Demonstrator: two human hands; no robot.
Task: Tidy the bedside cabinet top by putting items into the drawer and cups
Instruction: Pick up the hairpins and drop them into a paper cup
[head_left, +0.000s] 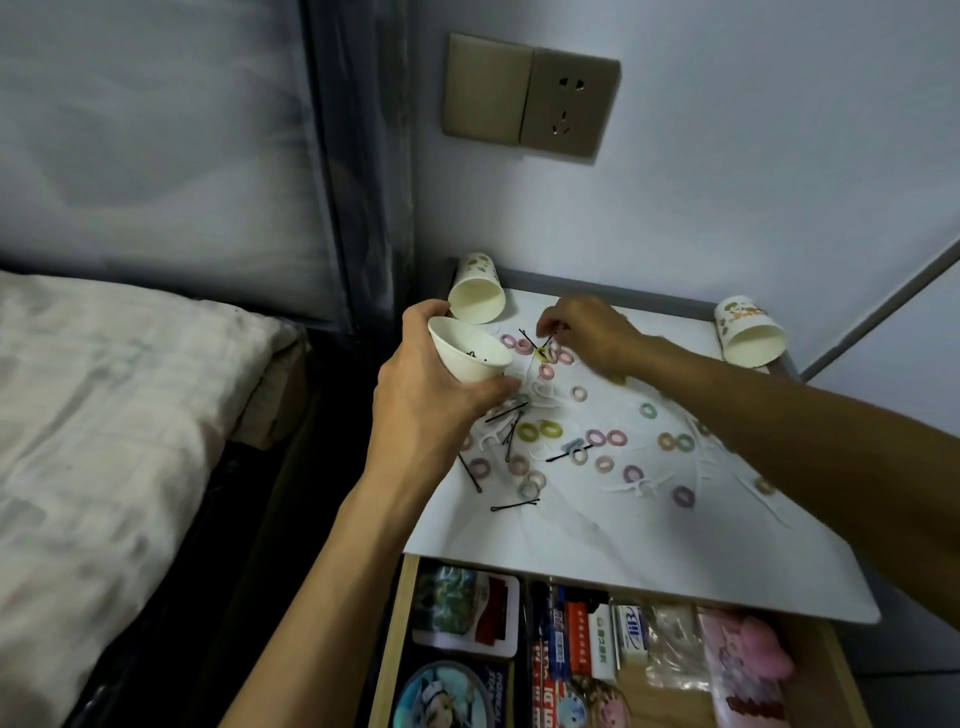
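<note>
My left hand grips a white paper cup, tilted toward the right, above the left part of the white cabinet top. Something dark lies inside the cup. My right hand pinches a black hairpin just right of the cup, over a yellow hair ring. Several small pastel hair rings, black hairpins and white floss picks lie scattered over the top. Below the top, the drawer stands open.
Two more paper cups lie on their sides at the back: one at the left corner, one at the right corner. The drawer holds boxes, packets and a pink item. A bed lies to the left, a wall socket above.
</note>
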